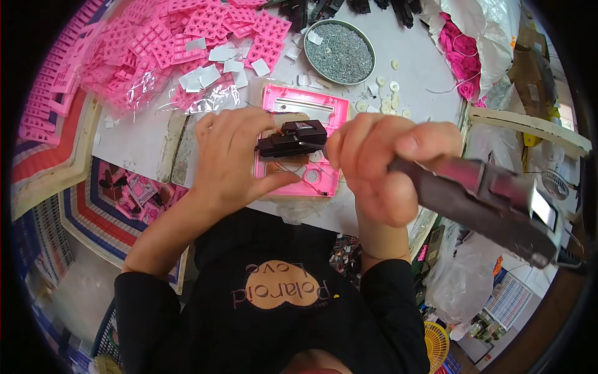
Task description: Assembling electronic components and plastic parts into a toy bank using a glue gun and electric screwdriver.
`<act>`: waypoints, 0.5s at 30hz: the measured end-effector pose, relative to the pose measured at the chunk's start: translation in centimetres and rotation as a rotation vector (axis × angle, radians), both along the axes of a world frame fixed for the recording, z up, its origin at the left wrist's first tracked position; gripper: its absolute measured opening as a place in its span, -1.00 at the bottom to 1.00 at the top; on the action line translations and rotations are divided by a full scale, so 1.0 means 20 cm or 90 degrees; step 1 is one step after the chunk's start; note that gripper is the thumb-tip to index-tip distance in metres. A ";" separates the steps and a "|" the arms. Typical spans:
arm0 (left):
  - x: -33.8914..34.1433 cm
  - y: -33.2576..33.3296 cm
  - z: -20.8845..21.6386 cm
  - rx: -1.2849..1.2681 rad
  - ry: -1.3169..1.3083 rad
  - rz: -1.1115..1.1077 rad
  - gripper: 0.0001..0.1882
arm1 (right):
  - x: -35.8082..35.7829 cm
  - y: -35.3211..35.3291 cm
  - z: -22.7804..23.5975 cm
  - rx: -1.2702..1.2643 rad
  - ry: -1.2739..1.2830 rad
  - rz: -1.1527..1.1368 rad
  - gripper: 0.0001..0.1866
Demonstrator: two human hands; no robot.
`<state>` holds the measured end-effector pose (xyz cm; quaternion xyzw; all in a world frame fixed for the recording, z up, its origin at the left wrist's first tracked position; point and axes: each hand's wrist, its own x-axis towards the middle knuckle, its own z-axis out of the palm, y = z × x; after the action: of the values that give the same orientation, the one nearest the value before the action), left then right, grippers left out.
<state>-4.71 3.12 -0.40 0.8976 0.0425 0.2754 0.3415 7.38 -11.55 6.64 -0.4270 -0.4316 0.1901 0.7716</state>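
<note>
A pink plastic casing [330, 177] lies on the table in front of me, with thin wires and a small board inside. On top of it sits a black plastic part [293, 140]. My left hand [233, 153] curls around the left side of both, fingertips at the black part and thumb along the casing's near edge. In my right hand [380, 162] is a dark electric screwdriver [492, 190], its body tilted out to the right and its cord trailing off. The screwdriver's tip points at the black part's right end, partly hidden by my fingers.
A round tin of small screws [339, 53] stands behind the casing, with pale round plastic pieces [389, 100] scattered beside it. Pink keypad pieces [162, 43] are heaped at the far left. A white bag of pink parts [461, 56] lies at the far right.
</note>
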 end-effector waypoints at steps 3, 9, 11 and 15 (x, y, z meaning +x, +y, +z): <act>-0.04 0.01 -0.07 0.063 0.106 0.009 -0.51 | 0.02 0.04 -0.09 -0.013 -0.042 -0.033 -0.64; -0.05 0.04 -0.10 0.113 0.089 -0.033 -0.48 | 0.04 0.08 -0.15 -0.069 -0.120 -0.056 -0.65; -0.04 0.05 -0.10 0.115 0.084 -0.032 -0.49 | 0.04 0.09 -0.15 -0.062 -0.128 -0.053 -0.66; -0.04 0.05 -0.11 0.117 0.075 -0.033 -0.50 | 0.05 0.11 -0.16 -0.093 -0.140 -0.047 -0.66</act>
<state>-5.54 4.11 -2.70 0.9406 0.0140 0.2162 0.2614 8.28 -9.39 3.44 -0.5156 -0.4825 0.1445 0.6932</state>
